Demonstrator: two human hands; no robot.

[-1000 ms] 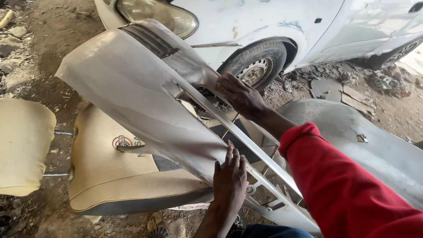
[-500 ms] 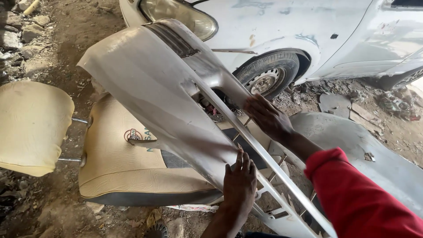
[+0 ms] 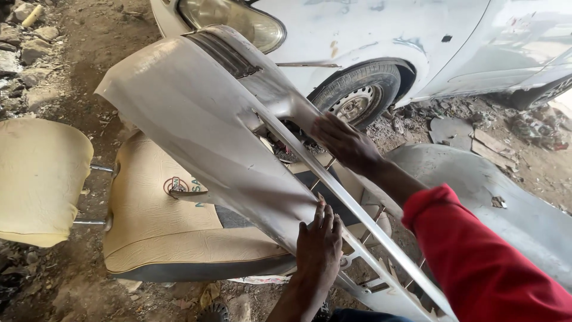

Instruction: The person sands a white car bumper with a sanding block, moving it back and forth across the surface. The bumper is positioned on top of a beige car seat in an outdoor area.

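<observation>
We begin with the white car (image 3: 417,48), parked on the dirt ground (image 3: 65,89) with its front wheel (image 3: 360,98) and headlight (image 3: 229,21) facing us. It stands behind the work area and takes no part in the hold.

Next in size is the silver bumper (image 3: 196,125), a detached body panel lying diagonally across the view, its upper end raised toward the car and its lower end running down toward us. It appears to lean over a tan car seat (image 3: 161,226), which lies on the ground beneath it and seems to serve as a soft support. A matching headrest (image 3: 39,179) sits at the seat's left on two metal posts. A second grey panel (image 3: 476,185) lies on the ground to the right.

Our right hand (image 3: 345,143), in a red sleeve (image 3: 476,262), rests on the bumper's upper inner edge near the grille opening; its grip looks loose, fingers laid flat along the rail rather than closed around it. We judge this steadies the raised end.

Our left hand (image 3: 319,244) presses flat against the bumper's outer face lower down, fingers spread and open, holding nothing closed. We judge this braces the panel against sliding.
</observation>
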